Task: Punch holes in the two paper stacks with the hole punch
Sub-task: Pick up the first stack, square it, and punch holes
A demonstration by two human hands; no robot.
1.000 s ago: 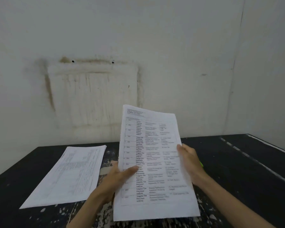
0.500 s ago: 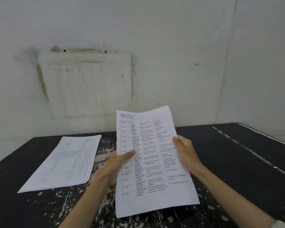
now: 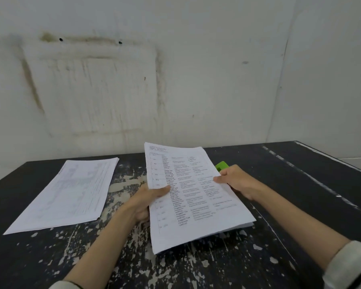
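I am looking down at a black table (image 3: 300, 184) with chipped, flaking paint, and I am seeing both hands gripping one printed paper stack (image 3: 194, 197) in the lower centre of the frame. The left hand (image 3: 146, 202) is holding the stack's left edge, thumb lying on the top sheet and fingers curled underneath. The right hand (image 3: 236, 181) is pinching the right edge, thumb on top, the other fingers hidden behind the paper. The stack is tilting, its far end raised, its near corner hanging just above the table.

The top sheet is carrying a printed table in small black type. I am making out repeated words such as "AMDAL", "Anggota Tim" and "Penyusun", plus numbered rows; the rest is too blurred to read.

A green object (image 3: 221, 166) is peeking out just behind the right hand at centre right; I cannot tell if it is the hole punch.

The second paper stack (image 3: 67, 192) is lying flat at the left of the frame, well apart from the hands, its print unreadable.

Behind, a stained white wall (image 3: 175, 69) is filling the upper frame.
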